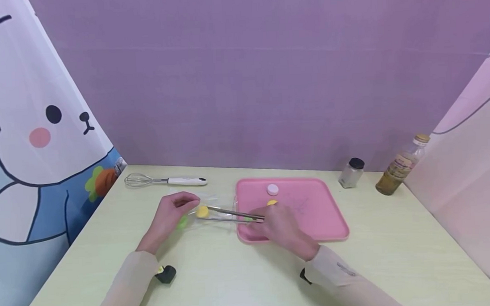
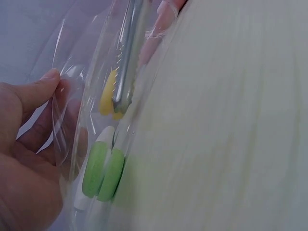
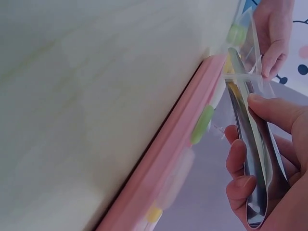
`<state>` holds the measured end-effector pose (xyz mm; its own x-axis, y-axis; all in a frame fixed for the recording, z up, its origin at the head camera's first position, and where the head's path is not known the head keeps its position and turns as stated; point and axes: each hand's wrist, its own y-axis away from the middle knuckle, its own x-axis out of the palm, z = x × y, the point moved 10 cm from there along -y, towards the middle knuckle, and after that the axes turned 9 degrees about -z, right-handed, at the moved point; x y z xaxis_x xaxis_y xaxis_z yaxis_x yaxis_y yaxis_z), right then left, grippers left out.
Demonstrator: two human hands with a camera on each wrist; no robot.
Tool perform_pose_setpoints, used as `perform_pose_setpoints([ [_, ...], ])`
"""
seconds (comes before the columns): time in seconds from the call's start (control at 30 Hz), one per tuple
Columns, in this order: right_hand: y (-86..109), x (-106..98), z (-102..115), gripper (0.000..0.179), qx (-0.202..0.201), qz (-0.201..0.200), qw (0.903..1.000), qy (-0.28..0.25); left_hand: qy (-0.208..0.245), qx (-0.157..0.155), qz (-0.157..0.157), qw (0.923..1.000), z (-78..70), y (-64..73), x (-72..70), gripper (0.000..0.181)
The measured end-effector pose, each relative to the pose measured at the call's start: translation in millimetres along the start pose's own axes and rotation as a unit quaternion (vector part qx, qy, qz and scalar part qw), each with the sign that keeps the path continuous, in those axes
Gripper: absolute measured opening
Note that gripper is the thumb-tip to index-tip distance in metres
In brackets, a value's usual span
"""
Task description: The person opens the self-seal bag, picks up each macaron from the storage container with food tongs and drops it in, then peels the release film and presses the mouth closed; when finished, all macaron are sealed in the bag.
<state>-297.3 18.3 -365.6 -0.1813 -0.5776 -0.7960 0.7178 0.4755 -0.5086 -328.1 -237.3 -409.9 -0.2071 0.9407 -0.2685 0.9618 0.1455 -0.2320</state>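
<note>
My left hand (image 1: 170, 214) pinches the edge of a clear plastic bag (image 1: 214, 201) between thumb and fingers. Inside the bag lies a green macaron (image 2: 103, 171), with something white showing behind it. My right hand (image 1: 280, 226) grips metal tongs (image 1: 236, 212), which point left into the bag. At their serrated tips is a yellow macaron (image 2: 108, 94), also within the bag; whether the tips still squeeze it I cannot tell. Under and around my right hand, a pink tray (image 1: 310, 231) bears a pale macaron (image 1: 273, 189), a partly covered yellow macaron (image 1: 272, 202) and a green macaron (image 3: 202, 125).
A whisk (image 1: 166, 180) with a white handle lies at the back left of the table. Behind the tray to the right stand a small black-lidded jar (image 1: 351, 173) and a corked bottle (image 1: 401, 166) of brownish liquid. A purple wall covering (image 1: 267, 88) closes off the back.
</note>
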Motion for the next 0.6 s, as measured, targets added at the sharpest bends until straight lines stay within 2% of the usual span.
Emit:
perform_pose_setpoints([
  [0.2,-5.9,3.1,4.6,0.016,0.014,0.006,0.9993,-0.035,0.019,-0.004,0.001,0.9998,0.6,-1.0,1.1,0.019],
  [0.6,-14.9,10.9,8.4,0.019,0.013,0.009,0.9999,0.002,0.008,-0.007,0.001,0.9999,0.0,0.6,0.3,0.019],
])
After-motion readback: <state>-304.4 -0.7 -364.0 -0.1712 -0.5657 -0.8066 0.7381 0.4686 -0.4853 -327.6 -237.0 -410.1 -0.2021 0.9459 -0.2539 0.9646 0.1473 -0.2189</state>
